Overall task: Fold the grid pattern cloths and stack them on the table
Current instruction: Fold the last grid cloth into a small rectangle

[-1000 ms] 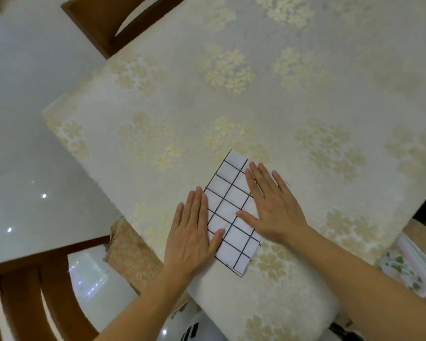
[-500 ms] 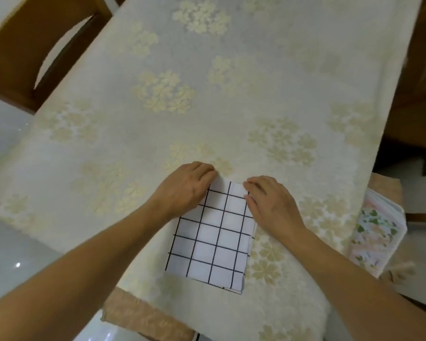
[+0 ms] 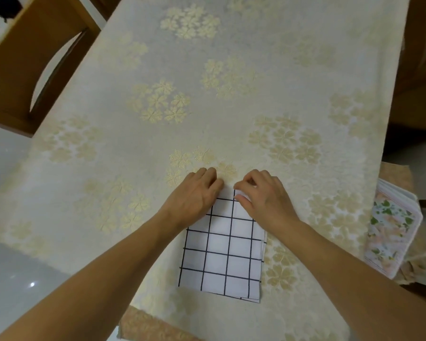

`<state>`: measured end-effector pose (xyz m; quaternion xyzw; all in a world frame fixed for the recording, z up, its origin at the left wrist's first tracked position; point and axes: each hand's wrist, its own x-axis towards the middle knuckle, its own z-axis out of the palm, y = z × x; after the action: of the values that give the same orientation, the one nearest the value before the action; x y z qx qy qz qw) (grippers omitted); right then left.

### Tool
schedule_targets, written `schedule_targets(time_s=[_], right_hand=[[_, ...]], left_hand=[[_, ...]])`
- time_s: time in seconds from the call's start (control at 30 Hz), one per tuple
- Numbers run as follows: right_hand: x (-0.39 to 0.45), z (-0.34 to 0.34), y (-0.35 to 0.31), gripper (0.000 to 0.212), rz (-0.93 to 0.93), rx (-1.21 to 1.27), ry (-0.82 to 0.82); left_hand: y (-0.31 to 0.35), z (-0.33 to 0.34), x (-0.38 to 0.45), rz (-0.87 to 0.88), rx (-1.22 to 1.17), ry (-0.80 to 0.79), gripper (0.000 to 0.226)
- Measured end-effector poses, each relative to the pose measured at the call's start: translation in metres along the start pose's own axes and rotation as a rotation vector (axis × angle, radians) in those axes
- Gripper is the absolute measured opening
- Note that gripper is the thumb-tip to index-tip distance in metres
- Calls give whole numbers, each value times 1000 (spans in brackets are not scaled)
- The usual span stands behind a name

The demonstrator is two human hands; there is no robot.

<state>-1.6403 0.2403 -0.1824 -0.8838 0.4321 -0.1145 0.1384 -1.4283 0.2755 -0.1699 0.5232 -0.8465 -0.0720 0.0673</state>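
Left hand (image 3: 194,195) and right hand (image 3: 263,195) pinching far edge of folded grid cloth (image 3: 223,257) on counter (image 3: 231,94), fingertips partly hidden.

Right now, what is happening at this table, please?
A person is folding a grid pattern cloth on a table covered with a cream floral tablecloth. The cloth lies flat as a folded rectangle near the table's front edge. The left hand and the right hand both have curled fingers at its far edge, each gripping a far corner, probably for another fold. A floral-covered stack sits off the table's right side. No other grid cloth is in view.
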Motion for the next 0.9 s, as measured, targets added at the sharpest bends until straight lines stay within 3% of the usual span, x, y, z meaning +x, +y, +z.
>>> schedule_targets(time_s=[0.2,0.37,0.43,0.57,0.63,0.77,0.9], right_hand=[[3,-3,-4,9,5,45,-18],[11,-22,5,5,-38,27,16],[18,-31,13,13,-35,52,-46],[42,-49,29,45,-50,65,-331],[53,-54,31,41,-78,58,-384],[66,-62,30,31,-111,-22,-482],[65,-69,23,31,-138,-68,-444]], left_hand=[[-3,-4,2,-24,-82,-39,22],[-6,-13,21,-38,-211,-73,12],[-3,-18,31,-20,-217,-64,13],[6,-29,44,24,-101,-54,26],[8,-34,49,44,-44,-59,31],[9,-44,57,-38,-40,-123,12],[9,-47,62,-174,-47,-237,21]])
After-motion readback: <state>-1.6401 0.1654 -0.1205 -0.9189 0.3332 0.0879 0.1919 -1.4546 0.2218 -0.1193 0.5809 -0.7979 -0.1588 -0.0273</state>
